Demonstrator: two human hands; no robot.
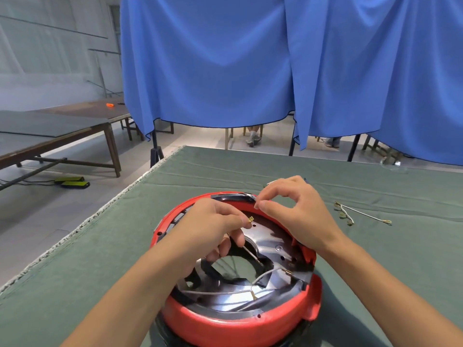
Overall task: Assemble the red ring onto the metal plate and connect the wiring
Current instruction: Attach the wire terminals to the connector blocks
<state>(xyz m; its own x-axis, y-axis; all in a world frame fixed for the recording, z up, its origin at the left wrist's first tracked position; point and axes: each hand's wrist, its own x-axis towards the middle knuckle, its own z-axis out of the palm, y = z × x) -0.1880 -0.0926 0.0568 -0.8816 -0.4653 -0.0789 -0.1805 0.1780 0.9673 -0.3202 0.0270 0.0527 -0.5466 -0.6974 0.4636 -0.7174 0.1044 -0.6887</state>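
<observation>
The red ring (233, 321) sits around a shiny metal plate (270, 236) on the green table cloth, near the front edge. My left hand (213, 221) pinches a white wire just behind its brass terminal (250, 219), over the plate's far part. My right hand (293, 209) hovers over the ring's far rim, thumb and forefinger pinched together; what they pinch is too small to tell. Two more white wires with brass ends (253, 294) lie inside the ring on the plate's near side.
Loose white wires with brass terminals (355, 214) lie on the green cloth (100, 259) to the right of the ring. A blue curtain (250, 71) hangs behind the table. The table's left edge runs diagonally; brown benches stand beyond on the left.
</observation>
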